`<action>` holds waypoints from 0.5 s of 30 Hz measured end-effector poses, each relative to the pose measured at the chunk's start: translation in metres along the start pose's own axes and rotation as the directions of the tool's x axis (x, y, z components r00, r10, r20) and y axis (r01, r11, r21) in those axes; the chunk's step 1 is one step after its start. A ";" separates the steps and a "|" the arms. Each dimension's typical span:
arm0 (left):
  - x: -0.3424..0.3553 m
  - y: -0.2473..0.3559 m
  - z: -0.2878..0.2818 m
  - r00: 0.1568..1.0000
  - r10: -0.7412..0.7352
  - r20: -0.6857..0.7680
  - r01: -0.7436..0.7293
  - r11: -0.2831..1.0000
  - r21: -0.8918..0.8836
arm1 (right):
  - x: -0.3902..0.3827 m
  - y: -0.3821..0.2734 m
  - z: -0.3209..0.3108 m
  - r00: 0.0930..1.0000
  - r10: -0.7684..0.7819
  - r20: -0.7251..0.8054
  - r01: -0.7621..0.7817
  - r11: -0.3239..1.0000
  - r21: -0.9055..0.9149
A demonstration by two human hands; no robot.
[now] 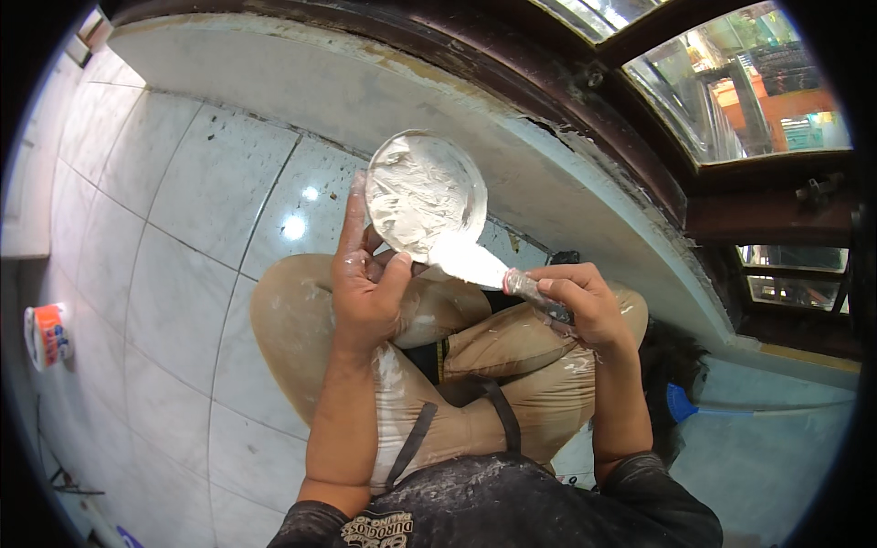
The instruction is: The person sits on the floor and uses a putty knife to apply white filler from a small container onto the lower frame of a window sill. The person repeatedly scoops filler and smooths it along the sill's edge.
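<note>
My left hand [370,283] grips a round, shallow container [481,187] by its near left rim, with the index finger stretched along its side. White putty [416,187] with a rough, ridged surface covers the inside. In my right hand [585,301] is a putty knife [539,294], held by its smeared, dark handle. Its blade [470,260] looks bright white and points up and left, meeting the container's near rim. Whether the blade is coated or just glaring is hard to tell.
I sit cross-legged on white floor tiles [183,310] beside a low wall [365,78] under a dark wooden window frame [681,192]. An orange and white tub [47,336] stands far left. A blue-headed brush or broom [681,402] lies at the right.
</note>
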State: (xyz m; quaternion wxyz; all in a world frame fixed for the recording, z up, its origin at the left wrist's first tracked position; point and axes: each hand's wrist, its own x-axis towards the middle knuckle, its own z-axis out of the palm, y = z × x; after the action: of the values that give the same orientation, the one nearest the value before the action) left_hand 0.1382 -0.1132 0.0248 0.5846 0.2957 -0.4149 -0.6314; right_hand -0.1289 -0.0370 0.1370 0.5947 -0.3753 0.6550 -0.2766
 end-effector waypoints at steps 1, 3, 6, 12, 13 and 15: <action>-0.002 0.004 0.000 0.998 -0.052 -0.028 0.051 0.997 -0.049 | 0.000 0.007 -0.004 0.998 0.025 0.058 -0.032 0.991 0.129; -0.001 0.004 0.002 0.992 -0.108 -0.062 0.102 0.990 -0.100 | -0.002 0.016 -0.012 0.995 -0.042 0.087 0.016 0.958 0.286; 0.003 -0.003 -0.002 0.993 -0.059 -0.101 0.056 0.998 -0.033 | -0.012 0.030 -0.008 0.947 -0.312 -0.072 0.317 0.883 0.347; 0.003 0.003 0.006 0.990 -0.111 -0.086 0.105 0.992 -0.062 | -0.012 0.007 -0.034 0.439 -0.882 -0.169 0.468 0.386 -0.795; 0.003 0.003 0.007 0.991 -0.106 -0.081 0.101 0.993 -0.064 | -0.008 0.005 -0.044 0.364 -0.926 -0.100 0.433 0.263 -0.862; 0.003 0.002 0.006 0.991 -0.103 -0.089 0.099 0.994 -0.042 | 0.000 0.005 -0.059 0.236 -0.971 0.041 0.410 0.062 -0.910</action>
State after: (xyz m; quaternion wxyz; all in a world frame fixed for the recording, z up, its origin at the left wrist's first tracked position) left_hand 0.1334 -0.1145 0.0301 0.5755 0.3339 -0.3605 -0.6537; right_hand -0.1878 -0.0391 0.1416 -0.1312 -0.7619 0.5420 -0.3295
